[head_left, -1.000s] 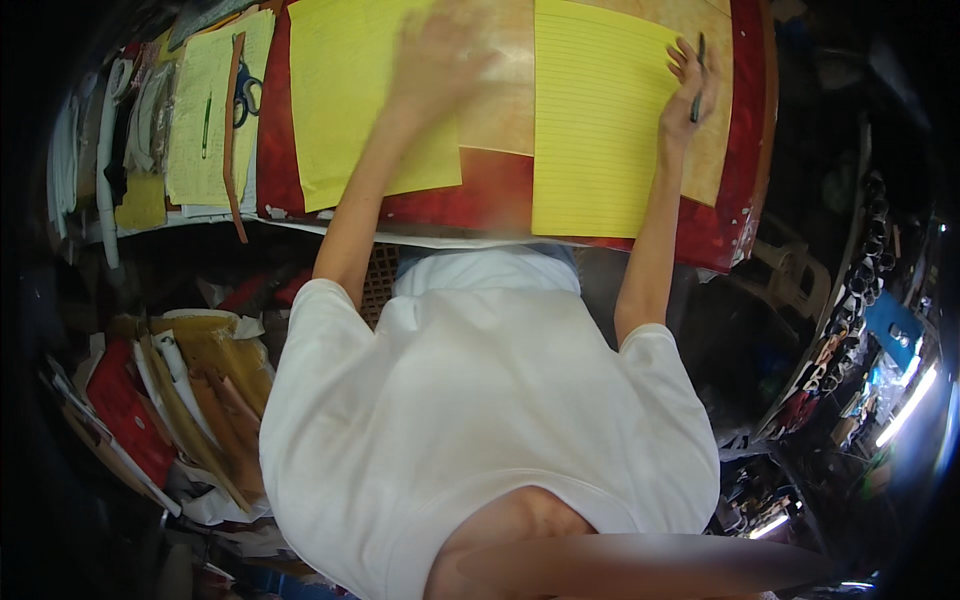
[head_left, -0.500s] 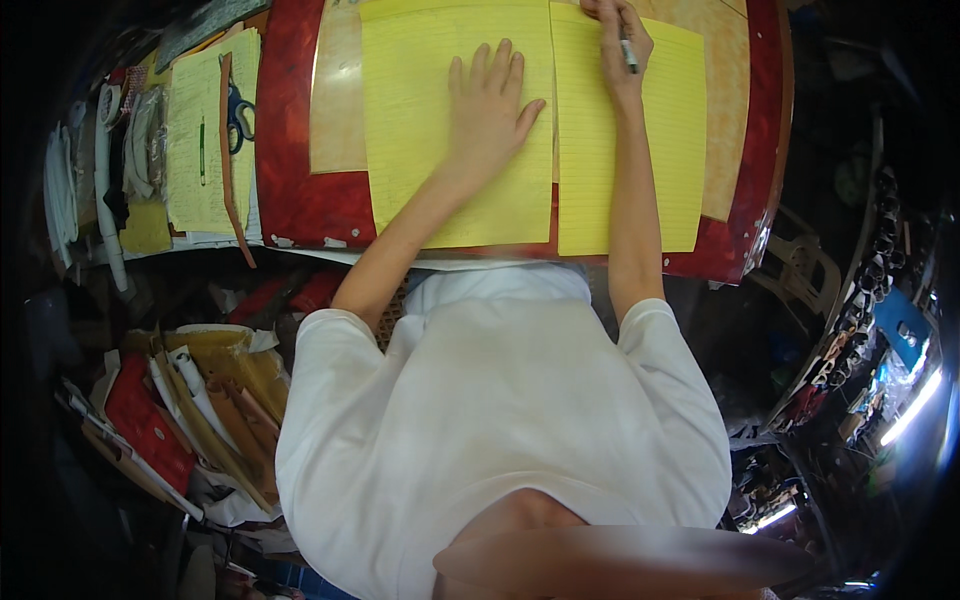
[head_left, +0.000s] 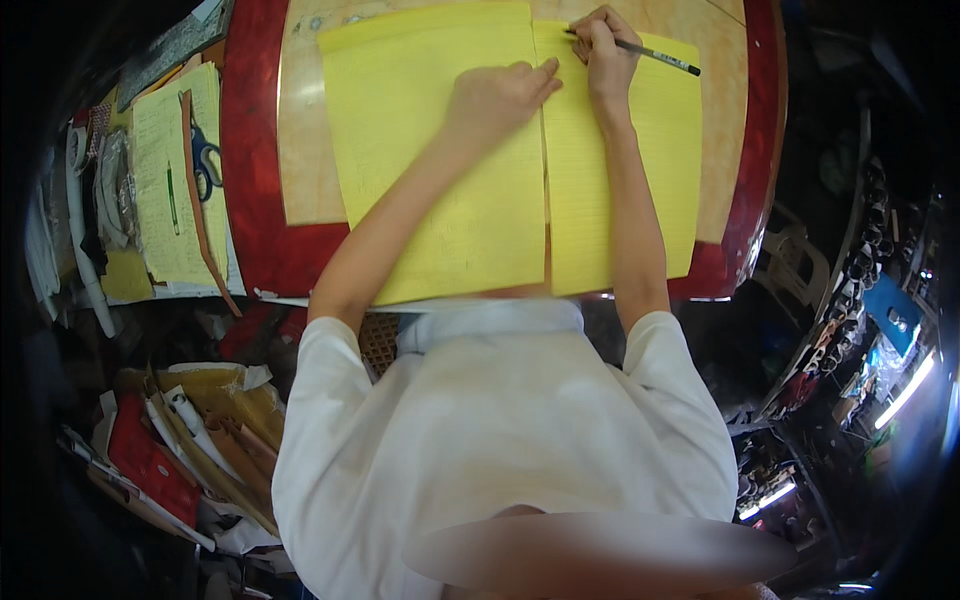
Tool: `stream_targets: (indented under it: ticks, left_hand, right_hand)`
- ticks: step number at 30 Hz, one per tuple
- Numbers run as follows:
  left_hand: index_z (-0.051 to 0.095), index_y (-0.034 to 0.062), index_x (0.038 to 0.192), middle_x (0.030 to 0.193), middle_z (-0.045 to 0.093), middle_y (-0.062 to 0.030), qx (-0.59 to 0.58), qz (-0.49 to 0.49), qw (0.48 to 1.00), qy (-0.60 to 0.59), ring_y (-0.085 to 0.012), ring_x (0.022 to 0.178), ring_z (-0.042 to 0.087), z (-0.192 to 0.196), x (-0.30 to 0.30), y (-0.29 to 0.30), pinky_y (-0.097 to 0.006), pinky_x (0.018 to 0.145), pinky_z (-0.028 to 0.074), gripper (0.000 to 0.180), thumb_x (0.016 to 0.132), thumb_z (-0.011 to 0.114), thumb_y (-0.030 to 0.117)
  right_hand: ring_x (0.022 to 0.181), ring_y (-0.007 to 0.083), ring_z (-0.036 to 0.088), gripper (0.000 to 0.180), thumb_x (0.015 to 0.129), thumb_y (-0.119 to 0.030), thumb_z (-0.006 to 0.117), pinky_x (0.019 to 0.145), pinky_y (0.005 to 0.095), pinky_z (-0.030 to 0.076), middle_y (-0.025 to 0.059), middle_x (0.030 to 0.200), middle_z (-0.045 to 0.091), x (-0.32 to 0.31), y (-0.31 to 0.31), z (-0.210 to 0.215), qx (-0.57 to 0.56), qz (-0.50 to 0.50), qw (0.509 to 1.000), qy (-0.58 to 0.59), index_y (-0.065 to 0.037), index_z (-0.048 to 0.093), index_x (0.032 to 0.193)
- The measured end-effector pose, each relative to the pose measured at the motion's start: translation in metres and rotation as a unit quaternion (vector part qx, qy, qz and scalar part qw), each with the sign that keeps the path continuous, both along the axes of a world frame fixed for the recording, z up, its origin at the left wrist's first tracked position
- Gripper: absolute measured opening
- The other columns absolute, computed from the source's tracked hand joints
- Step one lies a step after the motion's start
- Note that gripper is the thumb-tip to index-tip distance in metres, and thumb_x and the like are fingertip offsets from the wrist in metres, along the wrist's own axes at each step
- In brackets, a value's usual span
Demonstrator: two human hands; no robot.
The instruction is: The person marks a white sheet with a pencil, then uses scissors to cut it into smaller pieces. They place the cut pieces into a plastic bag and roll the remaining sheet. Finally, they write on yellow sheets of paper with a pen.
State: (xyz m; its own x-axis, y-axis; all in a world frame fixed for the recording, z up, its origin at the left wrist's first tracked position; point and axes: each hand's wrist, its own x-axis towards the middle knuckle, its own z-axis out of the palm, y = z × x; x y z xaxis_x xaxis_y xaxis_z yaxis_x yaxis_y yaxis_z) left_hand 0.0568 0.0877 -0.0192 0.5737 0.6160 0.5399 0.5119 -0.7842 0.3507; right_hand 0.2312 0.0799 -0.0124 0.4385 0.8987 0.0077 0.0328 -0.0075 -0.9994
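Head view, looking down over my own shoulders at the bench [head_left: 262,200]. Far to the left of my left hand, on a side heap of papers: blue-handled scissors [head_left: 205,160], a green pen [head_left: 172,198] and a brown strip [head_left: 203,205] laid lengthwise. None touch the working sheets.

Left yellow sheet [head_left: 440,160]: lined, flat on the tan bench top inside the red border, its near edge hanging over toward my body. My left hand [head_left: 497,95] rests on its upper right corner, fingers loosely curled, gripping nothing, just pressing the paper down close to the seam.

Right yellow sheet [head_left: 620,180]: just beside the left one, inner edges meeting or slightly overlapping; I cannot tell which lies on top. My right hand [head_left: 600,45] is closed around a dark pen [head_left: 640,52], its barrel pointing away to the right and its tip down by the top of the seam, a little beyond my left hand.

Risks, as I judge them:
- Right sheet has no weight on it but the pen hand; a stroke could drag it askew from the left one.
- Both sheets overhang the near bench edge; my torso pressing in could crease or push them.
- Left hand sits near the pen tip; a slip could mark the wrong sheet or smear ink.
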Motion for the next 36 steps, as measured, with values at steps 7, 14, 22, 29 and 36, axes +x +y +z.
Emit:
stream_targets:
  ticks: [7,14,22,29,36]
  left_hand:
    - [0.073,0.0173,0.102,0.055,0.053,0.0018,-0.014,-0.009,1.000,0.001,-0.0122,0.040,0.048,0.001,-0.001,-0.001,-0.026,0.038,0.040,0.023,0.088,0.067,0.034]
    - [0.073,0.0161,0.102,0.055,0.053,0.0015,-0.006,-0.020,1.000,-0.003,-0.0114,0.041,0.049,-0.001,-0.002,0.000,-0.026,0.039,0.040,0.022,0.088,0.068,0.032]
    - [0.073,0.0157,0.102,0.055,0.054,0.0018,-0.013,-0.021,1.000,-0.009,-0.0113,0.042,0.050,0.002,-0.001,0.000,-0.026,0.040,0.042,0.022,0.088,0.068,0.032]
    - [0.074,0.0164,0.101,0.056,0.057,0.0019,-0.019,-0.018,1.000,-0.001,-0.0121,0.041,0.051,0.004,-0.002,0.000,-0.026,0.039,0.042,0.022,0.088,0.067,0.033]
    - [0.074,0.0165,0.102,0.056,0.056,0.0012,-0.021,-0.017,1.000,0.004,-0.0124,0.041,0.050,0.003,-0.003,0.000,-0.025,0.039,0.041,0.023,0.088,0.067,0.034]
  right_hand:
    - [0.056,0.0083,0.041,0.016,0.081,-0.006,0.046,0.053,0.0255,0.035,0.0020,0.059,0.050,-0.006,0.003,-0.001,0.028,0.007,0.989,-0.143,0.000,0.053,0.068]
    - [0.054,0.0057,0.032,0.015,0.077,-0.006,0.048,0.050,0.0245,0.027,-0.0017,0.058,0.046,-0.016,0.003,0.015,-0.035,0.003,0.983,-0.179,0.002,0.055,0.066]
    - [0.056,0.0057,0.033,0.015,0.079,-0.009,0.049,0.051,0.0246,0.027,-0.0019,0.058,0.043,-0.019,0.003,0.017,-0.009,0.001,0.986,-0.167,0.001,0.052,0.067]
    - [0.057,0.0107,0.041,0.018,0.081,-0.007,0.046,0.054,0.0285,0.035,0.0048,0.058,0.047,-0.014,0.000,0.013,0.013,0.007,0.978,-0.207,0.001,0.048,0.066]
    - [0.057,0.0107,0.041,0.017,0.081,-0.008,0.046,0.053,0.0290,0.035,0.0045,0.057,0.046,-0.015,-0.001,0.015,0.002,-0.002,0.976,-0.218,0.001,0.048,0.067]
